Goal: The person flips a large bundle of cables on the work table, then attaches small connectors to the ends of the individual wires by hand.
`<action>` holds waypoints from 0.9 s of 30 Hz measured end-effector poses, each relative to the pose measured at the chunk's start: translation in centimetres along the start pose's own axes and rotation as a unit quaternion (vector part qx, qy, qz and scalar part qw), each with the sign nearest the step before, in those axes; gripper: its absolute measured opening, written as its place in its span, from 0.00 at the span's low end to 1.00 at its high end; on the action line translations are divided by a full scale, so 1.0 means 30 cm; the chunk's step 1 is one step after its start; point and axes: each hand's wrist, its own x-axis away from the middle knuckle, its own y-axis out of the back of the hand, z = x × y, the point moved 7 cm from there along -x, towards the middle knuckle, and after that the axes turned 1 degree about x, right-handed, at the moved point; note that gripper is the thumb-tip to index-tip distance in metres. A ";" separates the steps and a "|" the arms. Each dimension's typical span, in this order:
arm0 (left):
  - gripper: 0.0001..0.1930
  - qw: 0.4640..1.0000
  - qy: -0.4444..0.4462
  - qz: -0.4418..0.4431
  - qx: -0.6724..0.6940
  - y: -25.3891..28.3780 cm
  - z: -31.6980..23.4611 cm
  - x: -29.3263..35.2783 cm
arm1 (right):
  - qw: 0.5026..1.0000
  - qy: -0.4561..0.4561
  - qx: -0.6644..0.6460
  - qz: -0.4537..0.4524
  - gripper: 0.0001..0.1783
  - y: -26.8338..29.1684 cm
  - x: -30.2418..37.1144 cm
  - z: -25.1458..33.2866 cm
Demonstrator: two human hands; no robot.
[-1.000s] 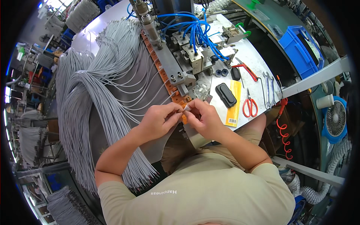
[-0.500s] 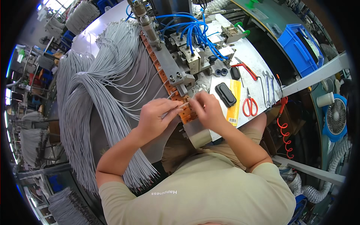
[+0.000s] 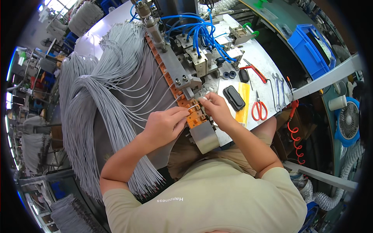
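Note:
Bent over the near end of a row of orange fixture blocks [image 3: 193, 113] is my left hand [image 3: 166, 122], its thumb and fingers pinched on a grey cable. The light end of this cable [image 3: 192, 106] lies across the block just beyond my fingertips. On the other side of the blocks, my right hand [image 3: 218, 110] has its thumb and forefinger closed together; whatever may be between them is too small to make out. Several grey cables run from the row into a large draped bundle [image 3: 101, 93] at left.
A machine with blue air tubes [image 3: 200, 29] stands beyond the blocks. At right on the white tabletop lie a black case [image 3: 234, 98], a yellow packet [image 3: 243, 100], red-handled scissors [image 3: 259, 110], red-handled pliers [image 3: 257, 72] and wrenches [image 3: 277, 91]. A red coiled hose [image 3: 295, 139] hangs beside the table.
My right hand has drawn slightly away from my left, up and off the orange block, uncovering more of it. My left hand has shifted slightly down and stays beside the block.

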 end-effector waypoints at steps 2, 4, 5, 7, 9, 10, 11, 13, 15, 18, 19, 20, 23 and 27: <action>0.10 1.000 0.011 0.012 -0.002 -0.003 0.004 0.001 | 1.000 -0.008 -0.025 -0.010 0.09 0.004 0.002 -0.015; 0.10 0.999 0.022 0.000 0.032 0.003 0.016 0.000 | 1.000 0.015 0.021 -0.011 0.09 0.011 0.005 -0.001; 0.09 0.998 0.027 -0.006 0.049 0.007 0.020 -0.001 | 0.999 0.026 0.044 -0.013 0.09 0.014 0.009 0.007; 0.09 0.995 0.053 0.002 0.081 0.010 0.028 0.000 | 0.996 0.046 0.057 -0.043 0.09 0.039 0.028 0.026; 0.08 0.984 0.108 0.016 0.142 0.010 0.046 0.005 | 0.988 0.087 0.082 -0.098 0.08 0.057 0.065 0.080; 0.08 0.984 0.108 0.016 0.143 0.009 0.051 0.007 | 0.988 0.086 0.083 -0.099 0.08 0.043 0.098 0.095; 0.08 0.977 0.125 0.013 0.174 0.004 0.067 0.011 | 0.975 0.146 0.150 -0.073 0.06 0.003 0.146 0.138; 0.08 0.960 0.156 0.010 0.234 -0.006 0.092 0.015 | 0.954 0.205 0.215 -0.048 0.05 -0.052 0.180 0.172; 0.08 0.957 0.155 0.009 0.244 -0.010 0.088 0.009 | 0.866 0.366 0.336 -0.050 0.04 -0.128 0.221 0.232; 0.08 0.952 0.158 0.005 0.262 -0.017 0.079 0.003 | 0.818 0.422 0.389 -0.042 0.05 -0.157 0.244 0.244; 0.08 0.961 0.140 -0.007 0.238 -0.011 0.069 0.001 | 0.828 0.402 0.389 -0.034 0.06 -0.154 0.238 0.236; 0.08 0.969 0.121 -0.018 0.214 -0.006 0.060 -0.002 | 0.838 0.382 0.388 -0.025 0.08 -0.153 0.232 0.228; 0.08 0.976 0.103 -0.030 0.190 0.003 0.057 0.000 | 0.841 0.384 0.380 -0.027 0.07 -0.161 0.234 0.235; 0.07 0.976 0.102 -0.030 0.189 0.007 0.063 0.002 | 0.838 0.384 0.386 -0.028 0.06 -0.170 0.237 0.247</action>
